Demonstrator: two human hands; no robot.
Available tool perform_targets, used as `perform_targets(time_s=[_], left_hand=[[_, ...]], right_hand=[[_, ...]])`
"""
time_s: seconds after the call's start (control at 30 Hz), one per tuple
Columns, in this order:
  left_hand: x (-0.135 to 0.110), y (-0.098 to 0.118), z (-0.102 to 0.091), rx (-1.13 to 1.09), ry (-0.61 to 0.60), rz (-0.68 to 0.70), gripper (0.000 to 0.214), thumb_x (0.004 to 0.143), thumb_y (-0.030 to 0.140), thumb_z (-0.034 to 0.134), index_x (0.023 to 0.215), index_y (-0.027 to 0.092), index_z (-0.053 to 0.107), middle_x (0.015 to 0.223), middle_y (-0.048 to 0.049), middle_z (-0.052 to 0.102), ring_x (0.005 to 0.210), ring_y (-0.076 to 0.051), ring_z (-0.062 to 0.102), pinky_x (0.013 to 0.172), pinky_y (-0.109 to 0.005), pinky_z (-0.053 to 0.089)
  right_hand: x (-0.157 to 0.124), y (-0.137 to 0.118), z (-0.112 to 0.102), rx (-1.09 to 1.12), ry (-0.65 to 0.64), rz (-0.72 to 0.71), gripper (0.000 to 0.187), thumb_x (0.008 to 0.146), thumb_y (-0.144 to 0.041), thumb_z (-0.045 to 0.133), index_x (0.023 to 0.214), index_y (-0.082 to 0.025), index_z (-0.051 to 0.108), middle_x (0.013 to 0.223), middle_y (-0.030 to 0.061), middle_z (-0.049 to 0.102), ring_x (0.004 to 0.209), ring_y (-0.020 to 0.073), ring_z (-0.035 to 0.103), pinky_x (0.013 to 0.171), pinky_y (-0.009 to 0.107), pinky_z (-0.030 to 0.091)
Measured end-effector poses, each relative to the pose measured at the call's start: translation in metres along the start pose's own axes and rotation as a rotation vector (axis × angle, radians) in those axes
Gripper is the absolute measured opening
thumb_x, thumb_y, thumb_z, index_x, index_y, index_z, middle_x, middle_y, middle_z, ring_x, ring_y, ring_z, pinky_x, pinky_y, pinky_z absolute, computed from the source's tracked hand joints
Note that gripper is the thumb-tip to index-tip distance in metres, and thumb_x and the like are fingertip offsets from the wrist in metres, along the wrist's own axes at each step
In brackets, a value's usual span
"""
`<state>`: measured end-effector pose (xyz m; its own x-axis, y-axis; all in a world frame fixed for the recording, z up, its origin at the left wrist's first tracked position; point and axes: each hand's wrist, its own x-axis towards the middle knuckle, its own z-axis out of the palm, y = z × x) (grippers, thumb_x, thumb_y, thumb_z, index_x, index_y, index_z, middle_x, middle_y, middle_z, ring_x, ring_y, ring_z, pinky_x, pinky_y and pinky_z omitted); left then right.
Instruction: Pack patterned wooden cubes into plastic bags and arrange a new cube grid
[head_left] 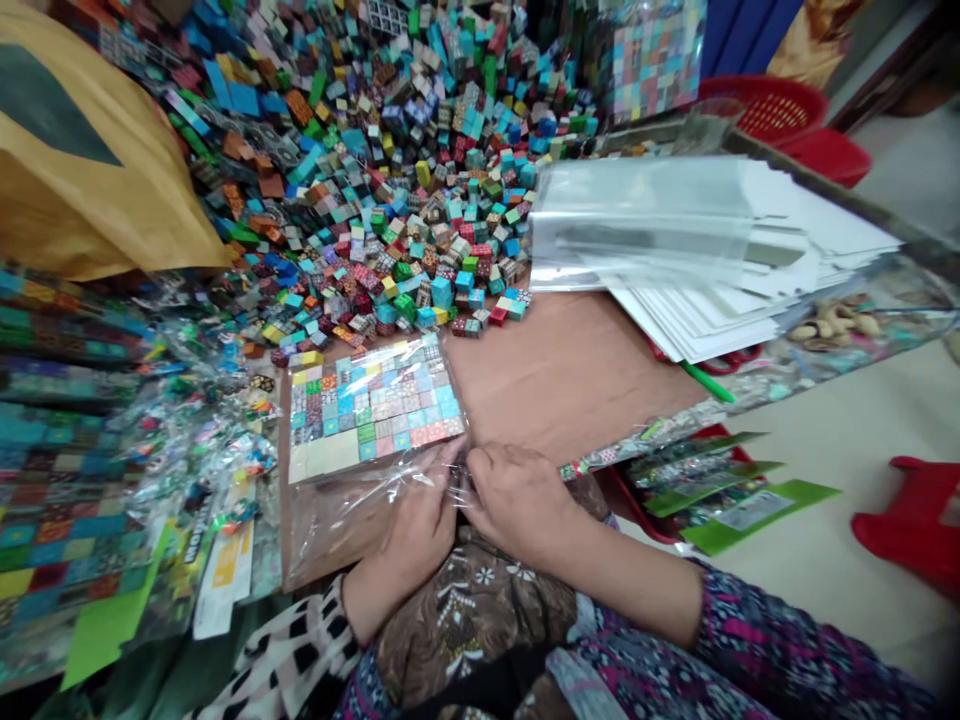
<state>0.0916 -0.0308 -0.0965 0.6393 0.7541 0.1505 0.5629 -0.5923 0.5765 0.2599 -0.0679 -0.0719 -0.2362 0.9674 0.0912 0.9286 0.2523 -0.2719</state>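
A flat grid of small patterned cubes (379, 395) lies inside a clear plastic bag (337, 515) on the brown board. The bag's loose end stretches toward me, crinkled and shiny. At its near right corner, my left hand (420, 510) pinches the plastic, its fingertips partly hidden by the film. Right beside it, my right hand (517, 495) is curled closed around the same bunched edge. The two hands almost touch, just below the block's lower right corner. A plain cream strip fills the lower left of the grid.
A big heap of loose colourful cubes (420, 190) covers the back. White cards (697, 320) under clear sleeves (637, 220) lie at right, near a green pen (707, 382). Bagged cube sets (60, 500) stand at left. A red stool (915, 520) is on the floor.
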Motion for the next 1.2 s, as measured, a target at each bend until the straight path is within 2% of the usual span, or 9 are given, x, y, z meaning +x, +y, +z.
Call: perform_targets(time_s=[0.1, 0.2, 0.37, 0.67, 0.87, 1.03, 1.2], left_hand=[[0.0, -0.003, 0.0, -0.005, 0.006, 0.035, 0.059, 0.093, 0.007, 0.036, 0.15, 0.02, 0.036, 0.139, -0.0152, 0.057, 0.133, -0.024, 0.052, 0.112, -0.047, 0.045], [0.0, -0.006, 0.001, -0.003, 0.036, 0.075, 0.059, 0.091, 0.004, 0.035, 0.149, 0.018, 0.037, 0.137, -0.0157, 0.059, 0.131, -0.023, 0.054, 0.11, -0.045, 0.047], [-0.004, -0.008, 0.0, -0.006, 0.049, 0.062, 0.055, 0.092, 0.004, 0.037, 0.145, 0.017, 0.039, 0.139, -0.0152, 0.058, 0.133, -0.021, 0.052, 0.112, -0.042, 0.046], [-0.006, -0.006, 0.001, -0.051, 0.028, -0.097, 0.048, 0.095, 0.011, 0.037, 0.143, 0.011, 0.043, 0.144, -0.0183, 0.054, 0.14, -0.022, 0.046, 0.119, -0.045, 0.038], [-0.004, -0.004, -0.001, -0.113, 0.025, -0.193, 0.046, 0.098, 0.019, 0.037, 0.142, 0.013, 0.045, 0.146, -0.0161, 0.053, 0.14, -0.022, 0.046, 0.121, -0.044, 0.035], [-0.003, -0.006, -0.001, -0.138, 0.023, -0.181, 0.048, 0.097, 0.018, 0.036, 0.145, 0.018, 0.044, 0.147, -0.0132, 0.053, 0.139, -0.021, 0.047, 0.12, -0.046, 0.036], [-0.004, -0.008, 0.0, -0.14, 0.04, -0.232, 0.048, 0.098, 0.02, 0.037, 0.144, 0.016, 0.046, 0.148, -0.0137, 0.054, 0.139, -0.022, 0.048, 0.119, -0.045, 0.037]], right_hand=[[0.005, -0.004, 0.001, -0.064, -0.064, -0.073, 0.014, 0.088, -0.011, 0.049, 0.093, -0.012, 0.062, 0.083, 0.013, 0.069, 0.073, 0.0259, 0.067, 0.062, 0.036, 0.046], [0.008, -0.001, 0.001, -0.05, -0.104, -0.201, 0.02, 0.086, -0.006, 0.047, 0.1, -0.01, 0.062, 0.087, 0.014, 0.07, 0.077, 0.0258, 0.067, 0.066, 0.037, 0.047], [0.012, 0.008, 0.001, -0.001, -0.054, -0.364, 0.019, 0.088, -0.008, 0.045, 0.095, -0.011, 0.062, 0.082, 0.0124, 0.07, 0.073, 0.0238, 0.064, 0.064, 0.037, 0.044], [0.01, 0.013, 0.014, 0.09, 0.064, -0.377, 0.016, 0.087, -0.009, 0.047, 0.083, -0.015, 0.061, 0.073, 0.008, 0.069, 0.065, 0.0197, 0.06, 0.061, 0.034, 0.037], [0.01, 0.013, 0.011, 0.129, -0.008, -0.393, 0.016, 0.088, -0.009, 0.046, 0.083, -0.014, 0.061, 0.074, 0.0087, 0.069, 0.065, 0.0191, 0.06, 0.061, 0.034, 0.036], [0.013, 0.014, 0.008, 0.13, -0.062, -0.423, 0.016, 0.088, -0.009, 0.047, 0.086, -0.013, 0.063, 0.075, 0.0097, 0.07, 0.064, 0.0188, 0.059, 0.061, 0.035, 0.036], [0.014, 0.012, 0.007, 0.134, -0.066, -0.454, 0.018, 0.089, -0.01, 0.047, 0.084, -0.013, 0.063, 0.071, 0.0092, 0.069, 0.063, 0.0194, 0.06, 0.059, 0.035, 0.037]])
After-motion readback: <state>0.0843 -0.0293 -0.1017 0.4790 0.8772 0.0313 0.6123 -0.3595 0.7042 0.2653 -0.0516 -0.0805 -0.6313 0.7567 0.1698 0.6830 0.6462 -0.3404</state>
